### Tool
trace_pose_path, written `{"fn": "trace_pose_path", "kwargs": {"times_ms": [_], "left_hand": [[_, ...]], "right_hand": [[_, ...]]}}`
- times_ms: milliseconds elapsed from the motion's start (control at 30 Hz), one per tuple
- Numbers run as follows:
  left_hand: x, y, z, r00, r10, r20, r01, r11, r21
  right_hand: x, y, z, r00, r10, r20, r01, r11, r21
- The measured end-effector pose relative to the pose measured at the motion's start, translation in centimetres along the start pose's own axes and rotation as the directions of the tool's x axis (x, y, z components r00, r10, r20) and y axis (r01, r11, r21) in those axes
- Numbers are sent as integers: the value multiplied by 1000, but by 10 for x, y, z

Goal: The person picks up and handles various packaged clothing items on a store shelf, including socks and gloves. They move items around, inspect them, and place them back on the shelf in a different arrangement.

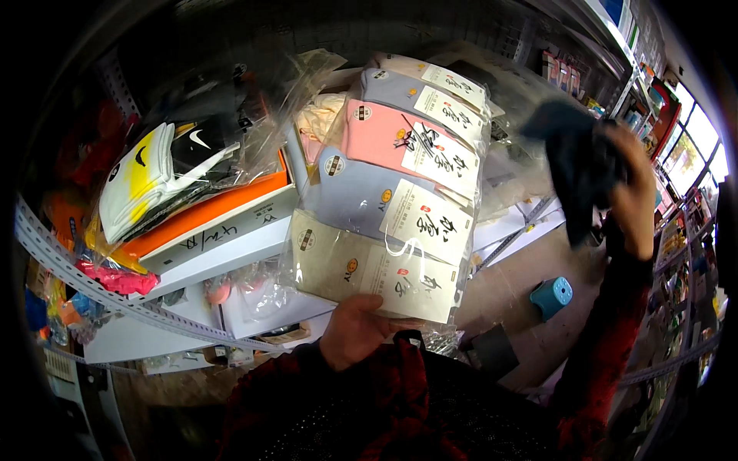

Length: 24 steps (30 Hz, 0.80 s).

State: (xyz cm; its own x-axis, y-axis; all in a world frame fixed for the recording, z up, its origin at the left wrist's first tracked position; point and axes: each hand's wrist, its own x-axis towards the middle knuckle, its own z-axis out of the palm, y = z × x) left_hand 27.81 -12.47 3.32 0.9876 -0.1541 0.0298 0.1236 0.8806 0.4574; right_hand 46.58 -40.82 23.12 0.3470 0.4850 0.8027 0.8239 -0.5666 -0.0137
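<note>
A clear plastic pack of socks (369,184) fills the middle, its pairs overlapping in a row of pink, grey-blue and cream, each with a white paper label. My left hand (355,332) grips the near edge of the pack, thumb on top and the other fingers hidden beneath. Up at the right, my right hand (635,188) is closed on a dark cloth (580,165), which hangs bunched to the left of the fingers. Motion smears the cloth, so its exact kind does not show.
At left, bagged white, yellow and black socks (146,180) lie over an open orange-and-grey box (231,230). A perforated metal shelf edge (146,311) curves along the near left. A blue stool (550,298) stands on the floor at right, near stocked shelves (688,261).
</note>
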Motion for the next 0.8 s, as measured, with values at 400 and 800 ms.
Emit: {"fn": "trace_pose_path", "kwargs": {"times_ms": [400,800], "left_hand": [[0,2,11,995,36,94,-37,999,12],[18,-5,38,957,-255,141,39,591,806]], "right_hand": [[-41,15,102,781,305,544,-604,587,538],[-101,-75,102,643,214,736,-571,-506,646]]}}
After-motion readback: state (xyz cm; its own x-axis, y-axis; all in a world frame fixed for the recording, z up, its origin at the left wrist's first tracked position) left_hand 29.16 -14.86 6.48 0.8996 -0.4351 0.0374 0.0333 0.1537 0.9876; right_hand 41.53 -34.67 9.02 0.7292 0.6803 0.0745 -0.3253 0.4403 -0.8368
